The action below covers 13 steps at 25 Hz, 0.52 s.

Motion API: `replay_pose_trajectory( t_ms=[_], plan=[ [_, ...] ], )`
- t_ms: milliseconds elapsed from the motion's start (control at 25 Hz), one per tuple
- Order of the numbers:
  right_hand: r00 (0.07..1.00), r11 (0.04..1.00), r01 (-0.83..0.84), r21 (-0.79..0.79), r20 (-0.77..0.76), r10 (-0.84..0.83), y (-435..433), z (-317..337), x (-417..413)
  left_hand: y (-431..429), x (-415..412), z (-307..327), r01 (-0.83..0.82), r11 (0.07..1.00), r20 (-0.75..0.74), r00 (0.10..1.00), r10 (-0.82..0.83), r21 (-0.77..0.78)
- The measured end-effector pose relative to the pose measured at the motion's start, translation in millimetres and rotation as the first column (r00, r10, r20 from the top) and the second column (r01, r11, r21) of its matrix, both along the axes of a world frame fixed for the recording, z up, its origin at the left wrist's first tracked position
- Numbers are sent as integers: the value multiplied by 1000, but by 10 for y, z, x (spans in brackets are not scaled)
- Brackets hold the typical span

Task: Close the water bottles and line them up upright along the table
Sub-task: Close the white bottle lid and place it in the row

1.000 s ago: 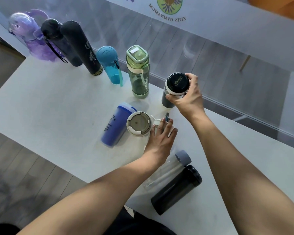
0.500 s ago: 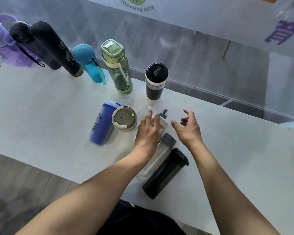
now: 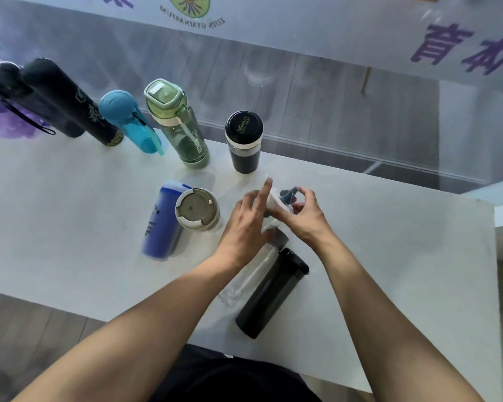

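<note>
Along the far edge of the white table (image 3: 389, 250) stand upright bottles: a purple one (image 3: 0, 123), two black ones (image 3: 70, 103), a blue one (image 3: 128, 120), a green one (image 3: 177, 123) and a short dark cup (image 3: 244, 140). Both hands meet at a white lid with a grey spout (image 3: 282, 198): my right hand (image 3: 305, 219) grips it, my left hand (image 3: 247, 224) touches it with fingers apart. Beneath them lies a clear bottle (image 3: 253, 274), beside a black bottle (image 3: 273, 291) on its side. A blue bottle (image 3: 160, 221) lies left, next to an upright beige-lidded cup (image 3: 198, 210).
A glass panel (image 3: 331, 97) with printed lettering runs just behind the table's far edge. The table's right end (image 3: 494, 256) drops off to a wooden floor. Bare tabletop stretches to the right of the short dark cup.
My right hand let go of the short dark cup, left upright in the row, and came down to the white lid. My left hand stayed by the lid.
</note>
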State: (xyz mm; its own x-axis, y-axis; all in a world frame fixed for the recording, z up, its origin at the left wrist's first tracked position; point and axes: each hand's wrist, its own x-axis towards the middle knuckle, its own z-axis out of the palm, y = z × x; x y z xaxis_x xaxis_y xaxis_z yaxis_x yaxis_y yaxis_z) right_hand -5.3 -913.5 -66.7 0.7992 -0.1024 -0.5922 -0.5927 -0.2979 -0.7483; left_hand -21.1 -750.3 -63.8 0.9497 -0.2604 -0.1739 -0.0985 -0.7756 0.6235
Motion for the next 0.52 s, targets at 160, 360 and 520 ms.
replay_pose_trajectory(
  t_ms=[160, 360, 520],
  plan=[
    [994, 998, 54, 16, 90, -55, -14, 54, 63, -30, 29, 118, 21, 1000, 53, 998, -20, -19],
    [943, 962, 81, -261, 333, 11, -109, 65, 157, 118, 90, 380, 33, 978, 278, 956, -91, 207],
    [888, 936, 68, -347, 448, 101, -185, 48, 293, 467, 8, 490, -97, 920, 416, 906, -77, 380]
  ],
)
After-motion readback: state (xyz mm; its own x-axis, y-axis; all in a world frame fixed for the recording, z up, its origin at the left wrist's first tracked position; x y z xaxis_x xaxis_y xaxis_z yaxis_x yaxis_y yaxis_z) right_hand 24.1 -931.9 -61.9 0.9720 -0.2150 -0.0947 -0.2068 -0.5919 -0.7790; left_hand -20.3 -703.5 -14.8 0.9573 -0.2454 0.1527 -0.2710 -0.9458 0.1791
